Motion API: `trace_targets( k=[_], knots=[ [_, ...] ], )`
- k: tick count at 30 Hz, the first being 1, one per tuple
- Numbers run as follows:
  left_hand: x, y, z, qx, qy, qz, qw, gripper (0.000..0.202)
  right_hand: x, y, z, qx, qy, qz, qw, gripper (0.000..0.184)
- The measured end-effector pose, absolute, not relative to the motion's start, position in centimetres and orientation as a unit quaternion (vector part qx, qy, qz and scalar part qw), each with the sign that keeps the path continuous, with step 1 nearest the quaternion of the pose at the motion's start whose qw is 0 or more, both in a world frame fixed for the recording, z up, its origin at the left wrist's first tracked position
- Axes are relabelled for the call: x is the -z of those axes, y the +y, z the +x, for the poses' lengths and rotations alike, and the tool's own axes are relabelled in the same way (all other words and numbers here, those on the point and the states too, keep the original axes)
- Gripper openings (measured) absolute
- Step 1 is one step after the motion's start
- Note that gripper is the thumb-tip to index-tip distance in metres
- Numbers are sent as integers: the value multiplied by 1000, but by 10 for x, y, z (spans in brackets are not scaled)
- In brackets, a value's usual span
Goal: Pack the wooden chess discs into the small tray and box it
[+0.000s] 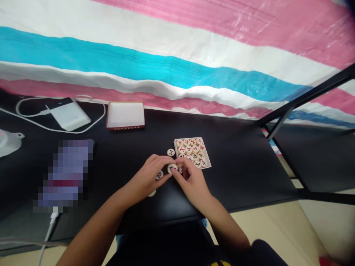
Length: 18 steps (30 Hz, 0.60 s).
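Note:
A small white tray [175, 142] on the black table holds several round wooden Chinese chess pieces [192, 148] with red and black characters. My left hand [151, 176] and my right hand [190, 181] meet just left of the tray, fingers pinched together on one round piece [172, 168] between them. Another piece [159, 174] shows under my left fingers. One loose piece [171, 152] lies on the table beyond my hands, and another [152, 193] peeks out below my left hand.
A white box lid with a red rim [125, 115] lies at the back. A white power bank [68, 113] with a looping white cable [83, 130] sits back left. A blurred phone [66, 173] lies left. A black frame bar [305, 96] crosses at right.

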<state>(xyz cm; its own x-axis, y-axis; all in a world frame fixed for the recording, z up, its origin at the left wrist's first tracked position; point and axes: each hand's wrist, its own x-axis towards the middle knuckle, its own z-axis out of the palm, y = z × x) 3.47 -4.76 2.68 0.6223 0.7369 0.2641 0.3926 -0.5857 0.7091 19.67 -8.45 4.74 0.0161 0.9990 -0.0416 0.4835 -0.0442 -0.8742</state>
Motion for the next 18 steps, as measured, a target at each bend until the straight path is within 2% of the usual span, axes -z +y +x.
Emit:
trace_targets(
  k=[2,5,11,14,18],
  knots=[
    [-25,-48,34,-276,350,844,298,33,-45,-82,210,-355,-568,-641,375,16],
    [-20,-45,29,-248,367,853,275,37,-38,-76,239,-271,-512,-709,402,20],
    [-10,-43,9,-141,370,877,273,60,-19,-66,265,-103,-563,-747,337,21],
    [-9,-45,5,-116,355,883,284,60,-20,-68,259,-57,-595,-732,328,21],
    [-10,-47,5,-91,346,889,286,52,-23,-74,255,-76,-620,-718,307,20]
  ],
)
